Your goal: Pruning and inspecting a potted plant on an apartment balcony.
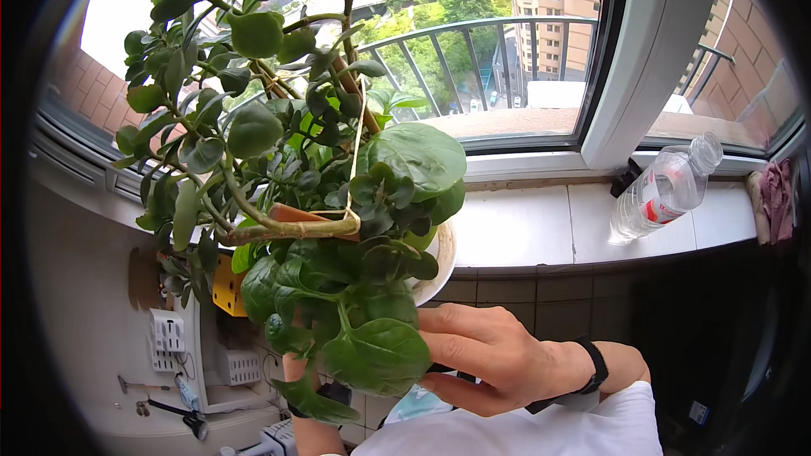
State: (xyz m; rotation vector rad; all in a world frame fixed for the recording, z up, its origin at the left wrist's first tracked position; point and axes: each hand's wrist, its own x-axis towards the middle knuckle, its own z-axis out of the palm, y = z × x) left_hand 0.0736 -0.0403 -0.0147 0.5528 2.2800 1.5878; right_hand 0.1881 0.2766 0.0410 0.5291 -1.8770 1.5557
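A leafy potted plant stands in front of me, with broad glossy leaves (377, 354) low down and thick woody succulent stems (310, 228) above. White string (357, 158) is tied around a cut stem and runs upward. My right hand (485, 348) is at the right edge of the lowest broad leaves; its fingertips pass behind them, so its grip is hidden. My left forearm (313, 434) rises from below on the left. The left hand itself is almost wholly covered by foliage. Part of a white round pot rim (443, 259) shows behind the leaves.
A clear plastic bottle (665, 190) stands on the white tiled windowsill (513, 221), near a folded pink cloth (776, 202). The window frame (659, 57) rises behind. At lower left are a yellow box (229, 285), white baskets (168, 332) and a black-handled tool (180, 418).
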